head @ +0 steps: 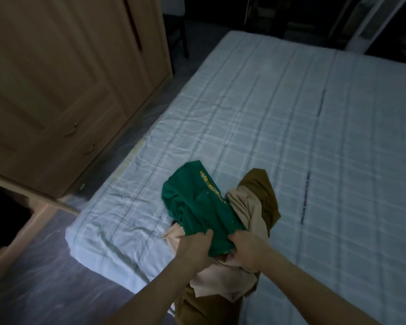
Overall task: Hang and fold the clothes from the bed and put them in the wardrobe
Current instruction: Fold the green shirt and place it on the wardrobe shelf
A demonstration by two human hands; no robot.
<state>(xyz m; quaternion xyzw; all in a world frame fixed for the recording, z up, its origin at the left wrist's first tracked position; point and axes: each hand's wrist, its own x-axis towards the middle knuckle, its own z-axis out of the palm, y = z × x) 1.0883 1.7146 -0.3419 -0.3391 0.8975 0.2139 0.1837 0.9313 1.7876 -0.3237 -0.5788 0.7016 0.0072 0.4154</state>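
Your left hand [195, 248] and right hand [246, 250] both pinch the near hem of the green shirt [197, 205], whose length runs away from you over the beige garment [246, 207].

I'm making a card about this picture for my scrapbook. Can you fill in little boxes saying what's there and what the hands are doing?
place: bedroom, dim light
bed: pale checked cover
top cloth: green shirt with yellow print
under it: beige cloth and brown cloth, bunched in a pile
left hand: grips the green shirt's near edge
right hand: grips the same edge, beside the left
wardrobe: wooden, left of the bed, doors closed
folded yet: no
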